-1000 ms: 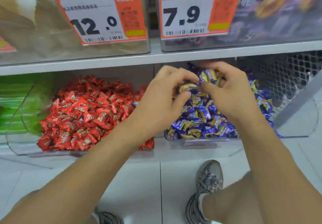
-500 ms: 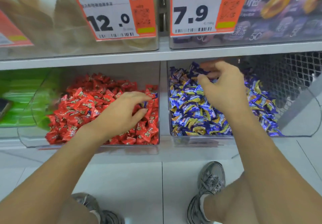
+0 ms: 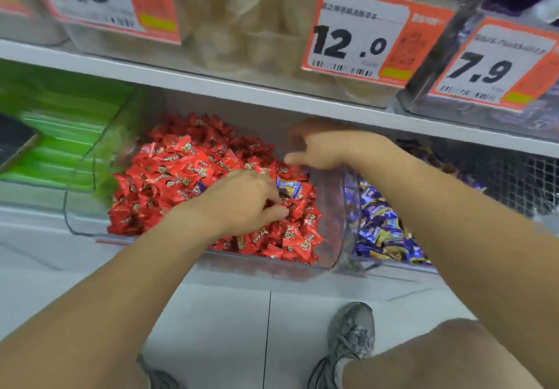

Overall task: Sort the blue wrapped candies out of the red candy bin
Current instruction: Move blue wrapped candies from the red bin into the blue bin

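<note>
In the clear plastic bin of red wrapped candies (image 3: pixel 328 255), one blue wrapped candy (image 3: pixel 289 186) lies on the red heap just beyond the left hand (image 3: pixel 242 201), whose curled fingers dig among red wrappers without plainly gripping anything. The right hand (image 3: pixel 326 149), blurred, hovers over that bin's back right corner, seemingly loose and empty. The stray is not yet sorted out; others may lie buried.

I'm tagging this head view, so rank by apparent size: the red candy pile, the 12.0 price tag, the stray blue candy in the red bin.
1. Red candy pile, by far the largest.
2. 12.0 price tag.
3. Blue candy, smallest, lying by the left hand.
</note>
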Demonstrator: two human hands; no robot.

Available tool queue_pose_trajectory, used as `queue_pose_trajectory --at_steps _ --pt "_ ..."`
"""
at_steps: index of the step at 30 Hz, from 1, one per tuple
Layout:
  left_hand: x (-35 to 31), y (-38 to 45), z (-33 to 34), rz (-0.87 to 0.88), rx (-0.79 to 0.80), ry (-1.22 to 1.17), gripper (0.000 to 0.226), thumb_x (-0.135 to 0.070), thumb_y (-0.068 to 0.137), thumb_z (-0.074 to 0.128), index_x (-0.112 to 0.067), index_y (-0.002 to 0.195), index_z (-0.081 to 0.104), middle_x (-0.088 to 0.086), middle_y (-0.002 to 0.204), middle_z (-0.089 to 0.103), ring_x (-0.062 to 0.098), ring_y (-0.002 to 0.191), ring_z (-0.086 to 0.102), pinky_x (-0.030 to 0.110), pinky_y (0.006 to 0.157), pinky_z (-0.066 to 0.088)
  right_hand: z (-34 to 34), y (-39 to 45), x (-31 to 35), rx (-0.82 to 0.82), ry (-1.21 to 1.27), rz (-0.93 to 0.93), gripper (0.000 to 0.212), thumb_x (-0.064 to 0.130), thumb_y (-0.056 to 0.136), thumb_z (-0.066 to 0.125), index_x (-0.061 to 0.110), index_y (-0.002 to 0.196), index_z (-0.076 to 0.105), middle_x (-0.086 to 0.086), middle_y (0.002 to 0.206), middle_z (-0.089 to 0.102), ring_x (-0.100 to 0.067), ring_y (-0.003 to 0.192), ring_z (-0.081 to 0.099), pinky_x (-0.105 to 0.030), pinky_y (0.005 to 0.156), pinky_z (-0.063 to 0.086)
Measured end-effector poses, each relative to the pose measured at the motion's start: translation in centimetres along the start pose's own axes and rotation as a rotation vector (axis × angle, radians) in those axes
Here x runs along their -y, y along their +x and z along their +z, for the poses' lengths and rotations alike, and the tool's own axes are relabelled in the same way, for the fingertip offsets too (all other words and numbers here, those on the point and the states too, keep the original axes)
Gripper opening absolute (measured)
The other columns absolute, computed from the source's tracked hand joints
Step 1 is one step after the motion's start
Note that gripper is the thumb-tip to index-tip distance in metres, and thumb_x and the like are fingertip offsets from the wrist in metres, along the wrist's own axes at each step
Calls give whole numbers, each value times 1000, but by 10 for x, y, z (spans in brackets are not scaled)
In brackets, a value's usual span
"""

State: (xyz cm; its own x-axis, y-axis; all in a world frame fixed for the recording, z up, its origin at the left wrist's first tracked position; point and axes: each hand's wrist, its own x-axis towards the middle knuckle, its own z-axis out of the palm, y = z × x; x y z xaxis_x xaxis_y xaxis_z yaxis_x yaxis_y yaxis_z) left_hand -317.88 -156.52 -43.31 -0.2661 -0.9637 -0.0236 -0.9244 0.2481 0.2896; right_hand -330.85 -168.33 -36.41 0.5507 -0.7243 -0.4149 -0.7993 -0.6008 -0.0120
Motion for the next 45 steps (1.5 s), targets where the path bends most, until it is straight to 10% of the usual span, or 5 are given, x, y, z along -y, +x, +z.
queue_pose_trajectory --at_steps 8,15,24,29,45 --pt "3 -2 5 20 -24 54 40 -51 95 47 -26 123 61 -2 107 64 24 105 57 40 99 40 26 79 -5 440 249 226 151 63 13 93 16 147 41 -8 143 51 -26 114 62 -41 94 56" --pt "8 -5 -6 -28 -80 26 36 -53 93 47 -25 98 70 -3 105 62 21 97 60 38 90 46 39 63 -2 424 438 150 37 14 81 76 13 115 62 1 94 61 -13 81 53 -22 63 47" --pt "11 -11 -13 -176 -318 -38 26 -49 85 60 -24 90 54 -6 89 64 22 91 61 36 80 42 6 6 1 472 613 -118 48 -3 86 67 25 123 54 -3 108 64 -17 96 64 -35 89 54" --pt "8 -4 -6 -66 -357 -78 45 -45 81 67 -23 116 50 -6 113 58 20 106 53 39 92 42 12 20 -11 -190 -86 -113 40 4 84 56 16 121 62 -11 124 63 -30 110 60 -34 89 50" --pt "21 10 10 -107 -160 -230 20 -48 81 67 -28 83 63 -16 66 58 2 65 53 22 67 38 26 92 -13 166 -132 2 58 32 77 83 8 127 64 -5 120 69 -26 106 65 -32 93 52"
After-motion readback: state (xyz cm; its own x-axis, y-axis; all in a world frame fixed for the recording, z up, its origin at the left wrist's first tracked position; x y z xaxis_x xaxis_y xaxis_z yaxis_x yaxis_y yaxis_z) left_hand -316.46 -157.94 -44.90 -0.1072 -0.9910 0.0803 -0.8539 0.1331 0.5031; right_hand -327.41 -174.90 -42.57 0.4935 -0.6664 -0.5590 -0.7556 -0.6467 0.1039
